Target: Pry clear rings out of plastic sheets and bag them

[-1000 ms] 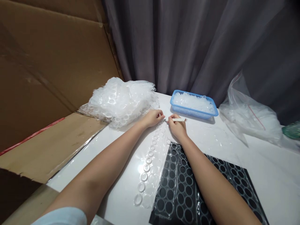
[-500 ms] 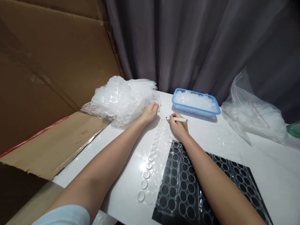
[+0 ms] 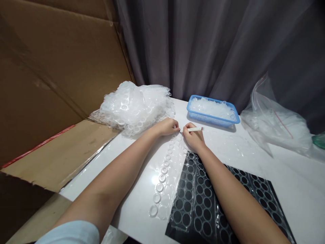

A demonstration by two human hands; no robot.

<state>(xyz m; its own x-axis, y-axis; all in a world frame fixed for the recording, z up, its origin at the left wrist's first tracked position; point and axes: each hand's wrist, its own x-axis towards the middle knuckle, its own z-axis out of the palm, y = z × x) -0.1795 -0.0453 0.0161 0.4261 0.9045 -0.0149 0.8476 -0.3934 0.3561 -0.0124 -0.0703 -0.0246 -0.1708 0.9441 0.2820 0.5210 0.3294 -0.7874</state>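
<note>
A clear plastic sheet of small rings (image 3: 166, 176) lies along the white table (image 3: 291, 176), partly over a black mat (image 3: 210, 206). My left hand (image 3: 168, 126) is curled, its fingertips pinching at the far end of that sheet. My right hand (image 3: 193, 137) is closed round a thin white pen-like tool (image 3: 194, 129), whose dark tip points left at the spot where my left fingers pinch. What the left fingers hold is too small to make out.
A heap of clear ring sheets (image 3: 135, 105) lies behind my left hand. A blue basket (image 3: 212, 112) with clear pieces stands at the back. A clear zip bag (image 3: 275, 122) lies at the right. Cardboard (image 3: 58, 84) walls the left side; a grey curtain hangs behind.
My left hand went out to the heap of ring sheets, then came back to the far end of the sheet beside the tool's tip. My right hand has barely moved.
</note>
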